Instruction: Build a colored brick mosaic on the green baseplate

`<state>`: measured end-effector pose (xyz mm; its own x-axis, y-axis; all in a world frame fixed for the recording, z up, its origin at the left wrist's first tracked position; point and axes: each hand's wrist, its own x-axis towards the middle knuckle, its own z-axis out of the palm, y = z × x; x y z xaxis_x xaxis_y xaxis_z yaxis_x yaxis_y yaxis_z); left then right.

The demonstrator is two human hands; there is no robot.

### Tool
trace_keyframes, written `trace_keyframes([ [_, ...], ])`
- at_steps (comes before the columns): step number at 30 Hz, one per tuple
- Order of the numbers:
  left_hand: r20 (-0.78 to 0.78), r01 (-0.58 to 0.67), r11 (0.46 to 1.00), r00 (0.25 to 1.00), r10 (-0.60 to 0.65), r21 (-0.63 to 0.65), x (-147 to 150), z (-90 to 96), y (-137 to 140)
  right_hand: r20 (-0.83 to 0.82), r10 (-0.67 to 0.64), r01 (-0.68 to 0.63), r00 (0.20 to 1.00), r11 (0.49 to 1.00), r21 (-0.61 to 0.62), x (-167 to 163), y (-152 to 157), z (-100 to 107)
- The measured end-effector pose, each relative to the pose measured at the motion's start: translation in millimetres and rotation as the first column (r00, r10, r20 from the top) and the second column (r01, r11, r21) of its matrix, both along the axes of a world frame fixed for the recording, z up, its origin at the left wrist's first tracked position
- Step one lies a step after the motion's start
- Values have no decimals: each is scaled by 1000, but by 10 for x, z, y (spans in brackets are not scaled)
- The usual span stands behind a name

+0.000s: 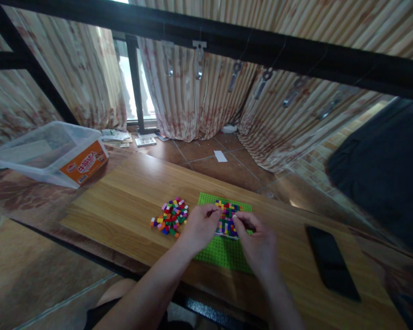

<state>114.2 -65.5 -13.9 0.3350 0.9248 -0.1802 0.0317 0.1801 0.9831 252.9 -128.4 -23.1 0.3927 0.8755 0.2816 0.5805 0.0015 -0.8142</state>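
Observation:
A green studded baseplate [223, 256] lies on the wooden board, with a block of small multicoloured bricks [227, 225] on its middle. My left hand [201, 225] is over the plate's left side, its thumb and fingers pinched together at the left edge of the bricks. Whatever it may hold is hidden. At the right edge of the bricks, my right hand [258, 238] is closed in a pinch. A tiny white brick [234, 216] shows at its fingertips. Left of my left hand, a loose pile of coloured bricks [172, 217] is spread on the board.
A black phone [332, 261] lies on the wooden board [124, 201] at the right. A clear plastic bin [55, 158] with an orange label stands at the far left. Overhead, a dark metal bar [227, 43] carries hanging clips. Curtains [192, 91] hang behind.

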Motion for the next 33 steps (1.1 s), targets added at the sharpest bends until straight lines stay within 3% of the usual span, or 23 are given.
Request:
trace_keyframes([
  [4, -60, 138, 988, 989, -133, 73, 1, -94, -5, 176, 52, -54, 983, 999, 4, -26, 21, -2],
  [10, -222, 253, 946, 953, -207, 204, -25, -5, -56, 283, 83, -89, 956, 996, 10, -50, 48, -39],
  [19, -361, 324, 897, 909, -207, 301, -17, 38, -89, 206, 35, -39, 978, 999, 19, -55, 50, -26],
  [26, -384, 317, 904, 903, -194, 288, -13, 75, -113, 190, -119, 117, 974, 993, 22, 5, 45, -49],
  [33, -392, 330, 894, 898, -199, 303, -7, 69, -116, 86, -172, 173, 981, 985, -1, -18, 78, -107],
])
